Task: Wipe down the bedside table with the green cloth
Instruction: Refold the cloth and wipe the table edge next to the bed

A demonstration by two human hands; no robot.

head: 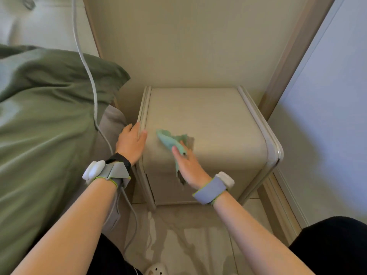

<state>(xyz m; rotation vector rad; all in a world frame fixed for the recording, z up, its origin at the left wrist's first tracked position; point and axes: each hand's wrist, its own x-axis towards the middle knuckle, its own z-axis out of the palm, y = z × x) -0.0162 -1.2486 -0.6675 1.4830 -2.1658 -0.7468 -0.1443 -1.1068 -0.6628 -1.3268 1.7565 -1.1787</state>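
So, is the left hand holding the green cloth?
No, the right hand holds the green cloth on the bedside table top, while the left hand rests flat on the table's left edge.

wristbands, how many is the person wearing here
2. A grey wristband is on the left wrist, beside the front left corner of the bedside table. A blue wristband is on the right wrist, in front of the table. None appear hidden.

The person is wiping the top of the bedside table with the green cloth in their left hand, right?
Not quite: the green cloth is in the right hand, on top of the bedside table. The left hand only rests on the table's left edge. The head view shows this.
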